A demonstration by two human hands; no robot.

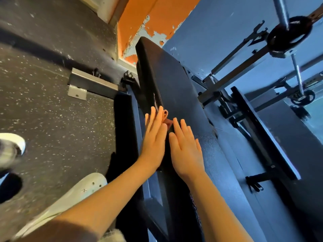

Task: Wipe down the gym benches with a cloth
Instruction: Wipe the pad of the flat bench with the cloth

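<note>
Fingers straight and clasping nothing, the left hand (pixel 154 137) and the right hand (pixel 185 147) press flat side by side on a black bench (pixel 172 75). A crumpled pink cloth (pixel 166 117) pokes out between their fingertips, against the left fingers. The padded bench slopes up toward a peeling orange wall (pixel 139 20). A white shoe (pixel 87 187) stands on the speckled floor (pixel 52 119) at left, and a weight plate (pixel 289 34) hangs at upper right.

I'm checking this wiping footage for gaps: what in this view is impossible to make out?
Head view only:
- Cloth: mostly covered by the left hand and right hand; only a bunched corner shows.
- Bench pad: near end hidden by the forearms.
- Shoe: blurred, cut off by the left edge.
</note>
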